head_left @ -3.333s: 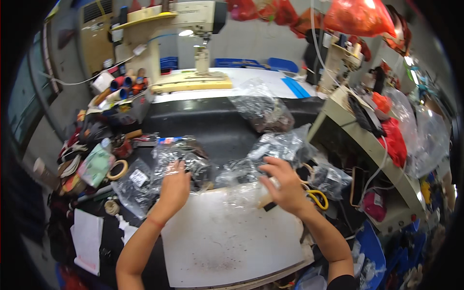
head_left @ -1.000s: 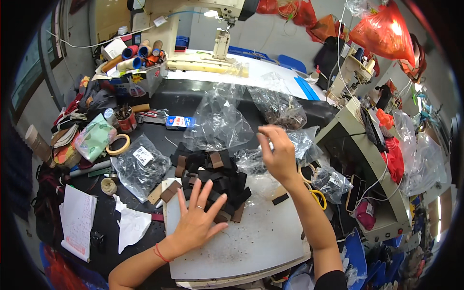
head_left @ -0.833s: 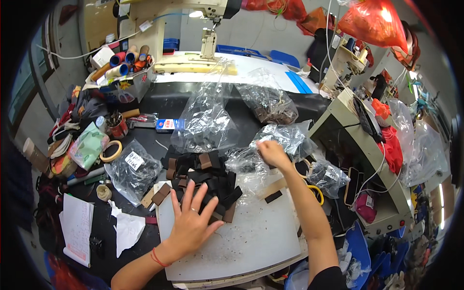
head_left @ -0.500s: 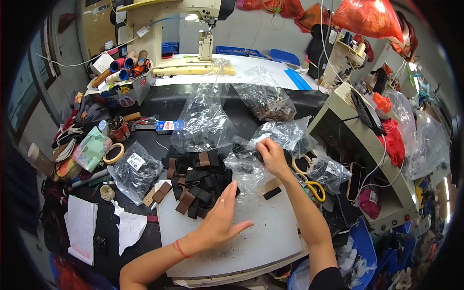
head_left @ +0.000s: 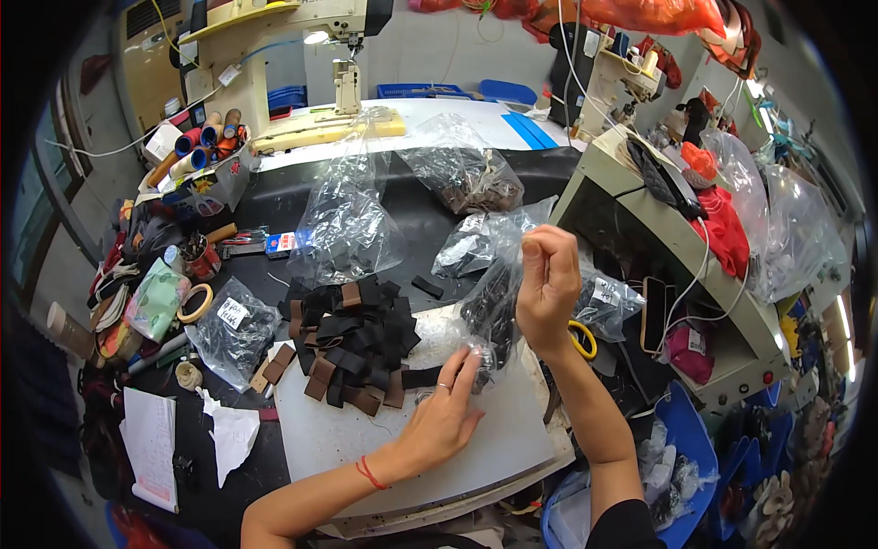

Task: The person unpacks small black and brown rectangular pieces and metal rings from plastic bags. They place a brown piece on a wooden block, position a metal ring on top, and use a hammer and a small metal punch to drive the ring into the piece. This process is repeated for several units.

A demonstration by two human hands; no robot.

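Observation:
My right hand (head_left: 549, 285) is raised, its fingers closed on the top of a clear plastic bag (head_left: 494, 306) with dark contents. The bag hangs at a slant toward the white board (head_left: 448, 457). At its lower end my left hand (head_left: 441, 423), wearing a ring and a red wrist string, touches the plastic with outstretched fingers, thumb apart. Left of the bag lies a heap of black and brown folded strap pieces (head_left: 352, 339). One black strip (head_left: 421, 377) reaches from the heap toward my left fingertips, and another small black strip (head_left: 427, 287) lies beyond the board.
More filled clear bags (head_left: 346, 220) lie on the black tabletop, one labelled bag (head_left: 235, 329) at the left. A sewing machine (head_left: 347, 87) stands at the back. Yellow-handled scissors (head_left: 583, 339) sit right of my right forearm. A notepad (head_left: 151, 444) lies at the left.
My right hand has risen and moved right, pulling the bag up. My left hand has moved right, from the heap's edge to the bag's lower end. The view has shifted somewhat.

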